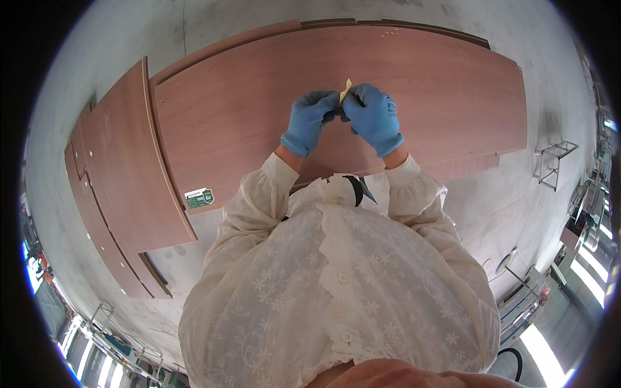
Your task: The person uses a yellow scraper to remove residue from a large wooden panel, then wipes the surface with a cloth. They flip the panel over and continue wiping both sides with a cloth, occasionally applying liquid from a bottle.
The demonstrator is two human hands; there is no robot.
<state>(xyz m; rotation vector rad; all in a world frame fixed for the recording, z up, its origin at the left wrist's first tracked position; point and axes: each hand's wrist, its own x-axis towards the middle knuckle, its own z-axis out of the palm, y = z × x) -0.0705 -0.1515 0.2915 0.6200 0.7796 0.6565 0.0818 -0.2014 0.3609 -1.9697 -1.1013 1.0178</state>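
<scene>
Both of my hands wear blue knit gloves with dark coated fingers and meet over a large reddish-brown wood-look panel [246, 90]. My left hand [310, 119] is closed, its fingertips pinching the lower end of a small pale-yellow strip [345, 91]. From the other side, my right hand [374, 116] is closed on the same strip with thumb and fingers. The strip's free end points up and looks slightly curled; its lower part is hidden by the gloves. Whether it is paper or tape I cannot tell.
More brown panels [119, 155] lie overlapped at the left, one bearing a green-and-white label [199, 198]. Several small white bits [390, 32] lie on the big panel's far edge. A metal-framed stand [556, 161] is on the grey floor [466, 200] at the right.
</scene>
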